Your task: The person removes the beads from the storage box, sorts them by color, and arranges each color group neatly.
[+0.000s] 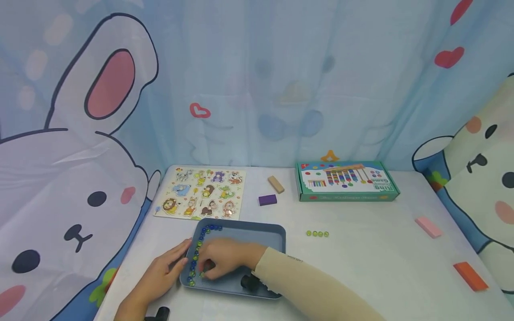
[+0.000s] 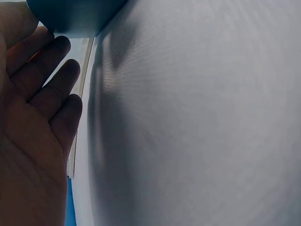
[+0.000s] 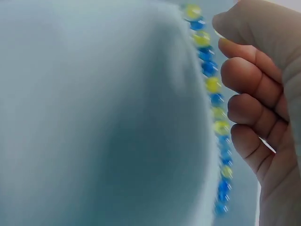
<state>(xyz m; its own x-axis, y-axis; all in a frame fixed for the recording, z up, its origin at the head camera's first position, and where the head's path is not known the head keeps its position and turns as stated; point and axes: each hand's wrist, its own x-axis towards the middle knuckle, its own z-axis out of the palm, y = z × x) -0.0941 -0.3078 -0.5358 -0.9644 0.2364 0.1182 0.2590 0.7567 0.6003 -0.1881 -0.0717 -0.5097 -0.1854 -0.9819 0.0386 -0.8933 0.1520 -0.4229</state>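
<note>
A blue-grey tray (image 1: 245, 290) holds a line of blue and yellow-green glass marbles (image 1: 195, 257) along its left side, turning along the far edge. My right hand (image 1: 221, 256) is inside the tray, fingers curled, thumb and forefinger pinching a yellow-green marble (image 1: 202, 274) beside the line. In the right wrist view only a sliver of yellow shows between the fingertips of the hand (image 3: 261, 89), next to the marble row (image 3: 214, 84). My left hand (image 1: 162, 269) rests against the tray's left rim with fingers extended; the left wrist view shows them at the tray's outer wall (image 2: 77, 19).
Several yellow-green marbles (image 1: 317, 233) sit in a row right of the tray. Behind it lie an animal puzzle board (image 1: 201, 191), a purple block (image 1: 267, 200), a wooden block (image 1: 276, 184) and a green game box (image 1: 348, 182). Pink (image 1: 428, 227) and orange (image 1: 470, 276) blocks lie far right.
</note>
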